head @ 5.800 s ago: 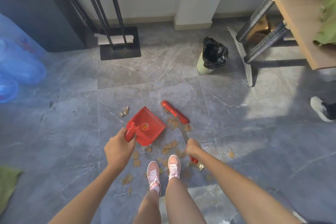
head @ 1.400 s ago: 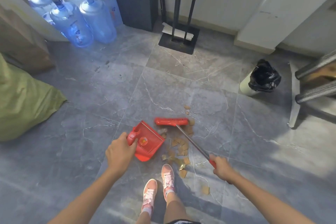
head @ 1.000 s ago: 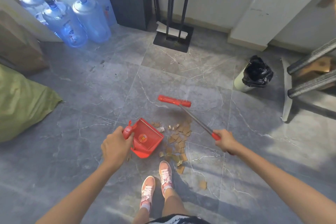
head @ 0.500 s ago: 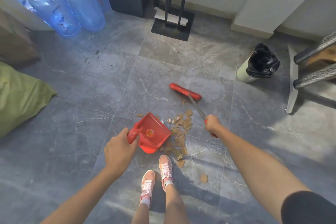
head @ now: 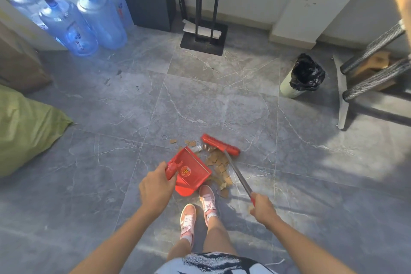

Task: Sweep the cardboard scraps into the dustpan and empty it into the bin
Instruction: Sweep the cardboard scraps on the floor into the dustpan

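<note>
- Two hands are in view, apart. The left hand (head: 156,189) is clamped round the stub handle of one red dustpan (head: 192,171); the right hand (head: 262,209) is closed on the near end of one red broom (head: 231,162).
- The dustpan sits just ahead of the left hand, its handle toward that hand, its open mouth facing away and to the right, toward the scraps. Whether its lip touches the floor cannot be told.
- The broom's long axis runs from the right hand up and leftward; its head (head: 220,147) lies beyond the scraps, crosswise to the shaft. The grip end is hidden in the fist.
- The cardboard scraps (head: 219,168) form one loose pile between the two hands, just beside the pan's mouth, with several strays beyond it; too small and overlapping to count.
- Two pink shoes (head: 208,199) stand just below the pile.
- One bin (head: 300,78) with a black liner stands well beyond the right hand.
- At least five water bottles (head: 93,18) stand far beyond the left hand, partly overlapping.
- A green sack (head: 24,127) is cut off at the left edge.
</note>
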Action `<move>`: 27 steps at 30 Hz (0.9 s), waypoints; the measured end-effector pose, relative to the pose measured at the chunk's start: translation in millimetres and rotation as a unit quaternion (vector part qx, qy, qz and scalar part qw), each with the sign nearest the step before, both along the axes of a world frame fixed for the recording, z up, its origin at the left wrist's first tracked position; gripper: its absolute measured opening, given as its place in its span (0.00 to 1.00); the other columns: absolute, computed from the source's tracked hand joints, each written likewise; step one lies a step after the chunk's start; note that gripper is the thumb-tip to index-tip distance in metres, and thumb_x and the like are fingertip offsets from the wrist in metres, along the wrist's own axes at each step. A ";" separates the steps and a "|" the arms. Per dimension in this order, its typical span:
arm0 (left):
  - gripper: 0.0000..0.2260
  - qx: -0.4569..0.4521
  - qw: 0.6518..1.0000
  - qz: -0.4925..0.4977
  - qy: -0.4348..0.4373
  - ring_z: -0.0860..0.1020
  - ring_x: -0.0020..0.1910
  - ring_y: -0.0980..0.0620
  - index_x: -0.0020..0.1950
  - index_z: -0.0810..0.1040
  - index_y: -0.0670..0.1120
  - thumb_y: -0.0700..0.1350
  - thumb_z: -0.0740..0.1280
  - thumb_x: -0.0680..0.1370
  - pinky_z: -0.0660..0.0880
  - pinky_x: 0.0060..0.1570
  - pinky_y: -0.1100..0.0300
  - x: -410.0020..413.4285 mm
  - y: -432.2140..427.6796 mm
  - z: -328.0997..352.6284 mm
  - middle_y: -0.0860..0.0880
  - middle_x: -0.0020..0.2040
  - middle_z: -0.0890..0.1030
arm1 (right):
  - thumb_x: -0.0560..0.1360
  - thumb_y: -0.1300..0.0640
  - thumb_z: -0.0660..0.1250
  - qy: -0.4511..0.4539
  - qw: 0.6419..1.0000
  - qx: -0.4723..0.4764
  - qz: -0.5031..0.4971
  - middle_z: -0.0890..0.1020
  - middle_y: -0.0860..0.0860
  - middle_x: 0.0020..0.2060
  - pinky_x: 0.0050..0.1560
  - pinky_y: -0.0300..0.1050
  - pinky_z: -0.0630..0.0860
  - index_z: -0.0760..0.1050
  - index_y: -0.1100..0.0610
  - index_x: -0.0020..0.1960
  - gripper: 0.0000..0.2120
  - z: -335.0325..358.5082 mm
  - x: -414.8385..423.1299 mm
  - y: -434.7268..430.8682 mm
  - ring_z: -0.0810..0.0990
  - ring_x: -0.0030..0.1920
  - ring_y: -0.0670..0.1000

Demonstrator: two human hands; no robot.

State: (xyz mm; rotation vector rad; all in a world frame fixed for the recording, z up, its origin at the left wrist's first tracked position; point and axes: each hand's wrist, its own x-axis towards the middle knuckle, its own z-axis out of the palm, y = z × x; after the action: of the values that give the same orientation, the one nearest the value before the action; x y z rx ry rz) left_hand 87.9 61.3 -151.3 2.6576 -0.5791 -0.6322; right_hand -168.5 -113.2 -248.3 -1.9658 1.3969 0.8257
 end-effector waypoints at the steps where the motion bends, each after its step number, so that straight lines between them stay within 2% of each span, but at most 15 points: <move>1: 0.13 -0.001 1.000 -0.007 -0.003 0.79 0.38 0.39 0.39 0.69 0.48 0.56 0.64 0.76 0.71 0.35 0.53 -1.8 5.8 1.5 0.43 0.35 0.80 | 0.71 0.65 0.64 -0.014 1.000 0.003 -0.020 0.79 0.54 0.44 0.42 0.49 0.77 0.74 0.56 0.52 0.11 6.5 -4.3 4.2 0.81 0.45 0.57; 2: 0.13 -0.004 1.000 -0.014 -0.006 0.79 0.38 0.38 0.41 0.72 0.47 0.56 0.64 0.76 0.70 0.35 0.53 -3.3 11.3 3.2 0.43 0.35 0.81 | 0.70 0.64 0.66 -0.025 0.999 0.003 -0.040 0.79 0.55 0.43 0.41 0.49 0.77 0.74 0.56 0.52 0.12 12.4 -9.3 9.1 0.81 0.44 0.57; 4: 0.14 -0.018 0.999 -0.025 -0.009 0.79 0.38 0.38 0.44 0.74 0.46 0.56 0.64 0.76 0.67 0.33 0.54 -6.7 22.5 8.0 0.43 0.35 0.81 | 0.69 0.64 0.68 -0.038 0.997 -0.004 -0.074 0.80 0.54 0.44 0.41 0.49 0.76 0.76 0.55 0.59 0.18 23.3 -24.2 22.3 0.80 0.42 0.55; 6: 0.14 -0.022 0.999 -0.040 -0.013 0.79 0.38 0.38 0.45 0.75 0.45 0.56 0.64 0.76 0.66 0.33 0.55 -8.1 32.7 12.2 0.42 0.35 0.81 | 0.69 0.63 0.69 -0.037 0.994 -0.017 -0.099 0.81 0.54 0.48 0.44 0.46 0.76 0.73 0.55 0.66 0.25 34.6 -41.7 35.5 0.80 0.45 0.55; 8: 0.14 -0.022 0.999 -0.044 -0.017 0.79 0.39 0.37 0.45 0.75 0.44 0.56 0.64 0.76 0.66 0.34 0.54 -7.5 41.2 16.0 0.41 0.36 0.81 | 0.69 0.62 0.69 -0.031 0.994 -0.028 -0.100 0.81 0.56 0.51 0.48 0.45 0.76 0.72 0.55 0.68 0.26 49.7 -58.2 45.4 0.80 0.50 0.57; 10: 0.15 -0.024 0.998 -0.048 -0.025 0.79 0.40 0.37 0.46 0.76 0.44 0.56 0.65 0.76 0.66 0.35 0.54 -7.7 47.3 20.0 0.41 0.36 0.81 | 0.70 0.63 0.68 -0.040 0.991 -0.030 -0.122 0.81 0.57 0.49 0.41 0.44 0.76 0.72 0.55 0.67 0.25 64.6 -70.4 50.3 0.80 0.45 0.58; 12: 0.15 -0.026 0.998 -0.056 -0.030 0.79 0.41 0.37 0.47 0.76 0.44 0.56 0.65 0.76 0.66 0.36 0.54 -10.1 49.9 23.4 0.40 0.37 0.81 | 0.72 0.64 0.67 -0.046 0.984 -0.020 -0.172 0.78 0.56 0.40 0.29 0.40 0.72 0.72 0.55 0.67 0.24 74.6 -77.1 52.0 0.77 0.33 0.57; 14: 0.15 -0.034 0.997 -0.062 -0.031 0.79 0.42 0.36 0.48 0.77 0.43 0.55 0.66 0.75 0.66 0.36 0.53 -12.4 49.7 25.1 0.40 0.38 0.81 | 0.73 0.66 0.65 -0.050 0.970 -0.005 -0.236 0.74 0.55 0.31 0.19 0.36 0.68 0.74 0.56 0.62 0.18 77.4 -80.0 51.5 0.71 0.24 0.53; 15: 0.15 -0.039 0.997 -0.066 -0.033 0.78 0.41 0.36 0.49 0.77 0.43 0.55 0.66 0.75 0.65 0.37 0.53 -13.8 50.0 25.4 0.40 0.38 0.81 | 0.74 0.67 0.64 -0.048 0.962 0.005 -0.270 0.72 0.55 0.28 0.18 0.36 0.67 0.75 0.58 0.58 0.14 76.5 -81.4 50.0 0.69 0.21 0.52; 17: 0.14 -0.045 0.996 -0.072 -0.039 0.78 0.40 0.36 0.47 0.77 0.43 0.54 0.67 0.75 0.65 0.36 0.53 -16.5 51.2 23.7 0.40 0.37 0.81 | 0.74 0.69 0.63 -0.039 0.939 0.019 -0.341 0.70 0.55 0.25 0.18 0.36 0.67 0.75 0.62 0.51 0.08 73.2 -85.2 46.7 0.68 0.20 0.51; 20: 0.12 -0.044 0.995 -0.074 -0.041 0.78 0.37 0.36 0.40 0.73 0.45 0.53 0.67 0.75 0.66 0.34 0.54 -20.0 53.6 22.4 0.41 0.33 0.79 | 0.73 0.70 0.61 -0.011 0.900 0.047 -0.433 0.69 0.55 0.22 0.20 0.33 0.66 0.73 0.65 0.46 0.04 68.9 -94.2 45.1 0.65 0.16 0.48; 21: 0.13 -0.041 0.996 -0.069 -0.043 0.77 0.36 0.37 0.38 0.71 0.46 0.53 0.67 0.75 0.67 0.33 0.54 -21.8 54.4 22.1 0.42 0.32 0.78 | 0.73 0.71 0.61 0.000 0.889 0.059 -0.455 0.68 0.54 0.19 0.19 0.32 0.66 0.72 0.65 0.42 0.04 69.6 -96.8 45.4 0.64 0.14 0.47; 23: 0.15 -0.044 0.996 -0.057 -0.051 0.77 0.34 0.37 0.36 0.69 0.45 0.53 0.67 0.75 0.68 0.32 0.53 -26.4 55.6 20.7 0.42 0.30 0.77 | 0.72 0.73 0.59 0.005 0.871 0.073 -0.486 0.65 0.51 0.12 0.18 0.31 0.67 0.68 0.64 0.36 0.09 67.3 -106.2 45.5 0.61 0.11 0.46; 27: 0.16 -0.044 0.996 -0.049 -0.062 0.75 0.30 0.38 0.35 0.68 0.46 0.54 0.67 0.75 0.69 0.30 0.54 -38.7 54.8 21.0 0.44 0.27 0.75 | 0.72 0.75 0.57 0.001 0.844 0.108 -0.526 0.62 0.50 0.11 0.17 0.32 0.67 0.63 0.61 0.33 0.14 64.7 -126.1 51.6 0.60 0.10 0.45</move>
State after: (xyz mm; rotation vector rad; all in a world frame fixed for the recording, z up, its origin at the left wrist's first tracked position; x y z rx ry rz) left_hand 49.1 116.2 -130.4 2.6111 -0.7584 -0.4603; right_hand -294.7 -61.6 -183.7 -0.7651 1.9370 0.4009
